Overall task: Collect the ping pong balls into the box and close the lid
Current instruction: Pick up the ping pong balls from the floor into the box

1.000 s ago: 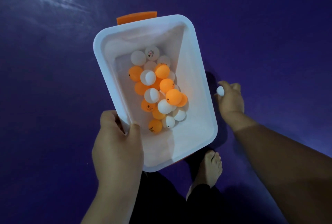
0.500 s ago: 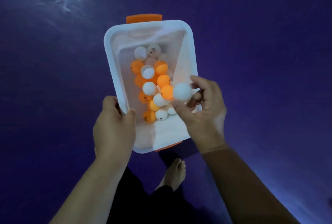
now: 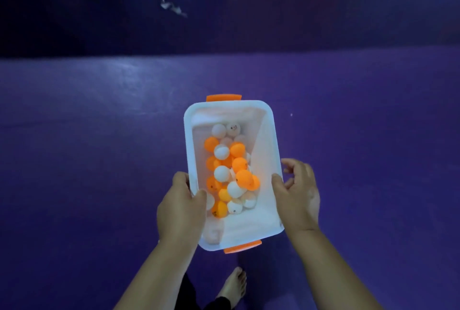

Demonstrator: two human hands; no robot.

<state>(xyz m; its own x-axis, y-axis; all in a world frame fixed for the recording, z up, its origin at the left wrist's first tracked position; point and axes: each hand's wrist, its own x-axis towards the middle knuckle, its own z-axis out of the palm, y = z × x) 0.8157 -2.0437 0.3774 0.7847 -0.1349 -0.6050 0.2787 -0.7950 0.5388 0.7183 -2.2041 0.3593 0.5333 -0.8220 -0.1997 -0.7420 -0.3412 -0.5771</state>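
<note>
Box (image 3: 267, 135) held above purple floor (image 3: 99, 135), lid off. Left hand (image 3: 180, 206) grips left rim, thumb inside. Right hand (image 3: 297, 196) loose-fingered, thumb on right rim. Balls (image 3: 230, 170) piled inside.

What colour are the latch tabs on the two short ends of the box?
Orange, on a translucent white box; the far latch tab shows best in the head view.

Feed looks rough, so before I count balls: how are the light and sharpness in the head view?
Head view: dim overall, the purple floor dark; the top edge is smeared by motion blur; the box and balls are bright and fairly sharp; both hands read clearly; wide-angle bending near the edges.
</note>
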